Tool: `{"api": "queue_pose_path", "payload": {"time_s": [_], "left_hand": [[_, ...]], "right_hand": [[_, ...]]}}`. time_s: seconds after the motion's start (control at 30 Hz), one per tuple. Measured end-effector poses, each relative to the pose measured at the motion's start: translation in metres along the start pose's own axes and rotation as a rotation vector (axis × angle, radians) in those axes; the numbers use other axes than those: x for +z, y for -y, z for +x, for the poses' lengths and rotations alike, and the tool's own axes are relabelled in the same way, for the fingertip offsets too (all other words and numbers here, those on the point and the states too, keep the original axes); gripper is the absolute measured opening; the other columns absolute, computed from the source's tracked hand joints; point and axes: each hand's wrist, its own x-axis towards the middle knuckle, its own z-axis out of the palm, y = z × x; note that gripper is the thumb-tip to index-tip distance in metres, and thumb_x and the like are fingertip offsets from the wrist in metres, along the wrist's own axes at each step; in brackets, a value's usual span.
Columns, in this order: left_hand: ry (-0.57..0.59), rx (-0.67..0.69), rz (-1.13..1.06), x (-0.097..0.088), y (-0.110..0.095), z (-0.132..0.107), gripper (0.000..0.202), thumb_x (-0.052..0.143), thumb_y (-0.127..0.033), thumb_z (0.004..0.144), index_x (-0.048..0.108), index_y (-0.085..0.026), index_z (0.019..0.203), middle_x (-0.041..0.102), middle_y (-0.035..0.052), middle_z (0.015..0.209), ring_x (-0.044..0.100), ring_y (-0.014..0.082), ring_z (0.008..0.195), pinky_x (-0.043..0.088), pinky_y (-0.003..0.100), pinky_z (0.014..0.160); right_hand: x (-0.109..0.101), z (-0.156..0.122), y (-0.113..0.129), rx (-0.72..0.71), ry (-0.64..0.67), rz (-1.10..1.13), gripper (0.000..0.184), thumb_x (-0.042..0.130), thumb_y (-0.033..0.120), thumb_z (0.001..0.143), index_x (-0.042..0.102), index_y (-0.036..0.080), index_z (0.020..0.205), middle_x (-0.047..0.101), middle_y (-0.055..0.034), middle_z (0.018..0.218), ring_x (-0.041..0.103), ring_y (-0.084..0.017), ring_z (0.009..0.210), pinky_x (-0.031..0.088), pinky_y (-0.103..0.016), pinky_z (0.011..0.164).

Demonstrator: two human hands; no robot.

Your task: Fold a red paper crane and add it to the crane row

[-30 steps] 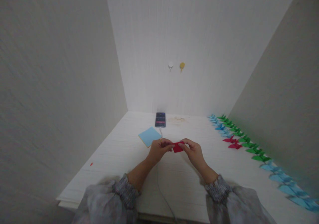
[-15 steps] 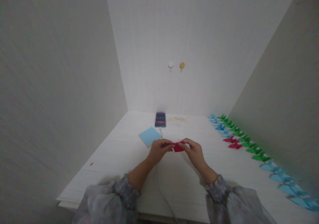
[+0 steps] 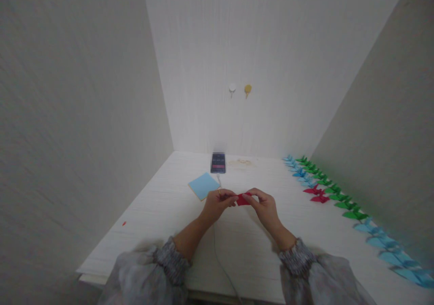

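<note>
A small folded piece of red paper (image 3: 242,200) is held above the white table between my two hands. My left hand (image 3: 219,202) pinches its left edge between thumb and fingers. On the other side, my right hand (image 3: 262,203) grips the right part, thumb on the near face and fingers behind. My fingertips cover both ends of the paper, so its full shape is hidden. Just beyond my left hand lies a stack of square light-blue paper (image 3: 203,186), turned cornerwise, with a yellowish edge showing below.
A phone (image 3: 218,163) stands near the back wall, its white cable (image 3: 219,257) running towards me. Rows of folded paper cranes line the right side: green (image 3: 345,204), red (image 3: 319,198) and blue (image 3: 383,241). A red scrap (image 3: 124,223) lies left. Two hooks (image 3: 247,89) are on the wall.
The red paper has tilted very slightly between my fingers. Both hands keep their grip in almost the same place.
</note>
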Motion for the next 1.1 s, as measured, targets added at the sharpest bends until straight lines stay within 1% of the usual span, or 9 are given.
{"api": "queue_pose_path", "payload": {"time_s": [0.13,0.3,0.5,0.63,0.83,0.97,1.1], "left_hand": [[-0.013,0.004,0.023,-0.0008,0.0002,0.0005,0.021,0.062,-0.033,0.063,0.063,-0.013,0.067,0.06,0.0011,0.054,0.053,0.0093,0.049,0.043,0.02,0.05],[-0.03,0.001,0.017,-0.0012,0.001,0.0009,0.022,0.063,-0.034,0.062,0.063,-0.013,0.066,0.06,0.0013,0.054,0.054,0.01,0.05,0.044,0.021,0.052],[-0.012,-0.007,0.015,-0.0009,-0.0008,0.0004,0.021,0.062,-0.033,0.063,0.062,-0.013,0.066,0.06,0.001,0.053,0.053,0.0094,0.049,0.043,0.021,0.051],[0.004,-0.021,0.016,-0.0003,-0.0019,0.0001,0.02,0.062,-0.033,0.062,0.062,-0.013,0.066,0.059,0.0009,0.053,0.053,0.0096,0.049,0.043,0.021,0.051],[0.0,-0.021,0.045,0.0007,-0.0057,0.0005,0.02,0.062,-0.032,0.063,0.062,-0.012,0.064,0.059,0.0006,0.051,0.052,0.0089,0.048,0.041,0.02,0.05],[0.035,-0.06,-0.019,0.0001,-0.0036,0.0017,0.022,0.063,-0.033,0.06,0.061,-0.012,0.066,0.058,0.0006,0.051,0.052,0.0088,0.047,0.041,0.02,0.05],[0.104,-0.093,0.001,-0.0008,-0.0003,0.0023,0.027,0.064,-0.036,0.06,0.061,-0.011,0.07,0.057,0.0004,0.052,0.048,0.0072,0.044,0.039,0.019,0.045]], "right_hand": [[0.0005,-0.0003,-0.0003,0.023,0.012,0.036,0.012,0.06,0.03,0.068,0.061,0.019,0.064,0.06,0.0,0.064,0.056,-0.015,0.064,0.042,-0.025,0.063],[-0.0007,-0.0002,0.0015,0.043,0.056,0.124,0.016,0.056,0.032,0.071,0.063,0.018,0.07,0.061,-0.0023,0.07,0.056,-0.016,0.067,0.043,-0.026,0.062],[-0.0041,0.001,0.0038,0.028,0.074,0.116,0.016,0.055,0.031,0.073,0.064,0.019,0.069,0.06,-0.0029,0.069,0.055,-0.016,0.067,0.043,-0.027,0.063],[-0.0043,0.0002,0.0052,0.048,0.053,0.128,0.018,0.054,0.032,0.073,0.064,0.018,0.066,0.059,-0.0018,0.065,0.054,-0.015,0.064,0.042,-0.027,0.062],[-0.0003,-0.002,0.0018,0.102,-0.01,0.123,0.018,0.053,0.032,0.073,0.063,0.018,0.067,0.059,-0.0014,0.065,0.054,-0.015,0.064,0.042,-0.026,0.062],[0.0005,-0.0015,-0.0018,0.057,-0.011,0.046,0.019,0.053,0.032,0.073,0.063,0.018,0.068,0.061,-0.0022,0.066,0.055,-0.016,0.067,0.043,-0.027,0.063],[0.0027,-0.001,0.0,-0.022,0.066,-0.041,0.016,0.053,0.029,0.073,0.064,0.02,0.065,0.062,-0.0026,0.065,0.055,-0.017,0.068,0.043,-0.028,0.065]]}}
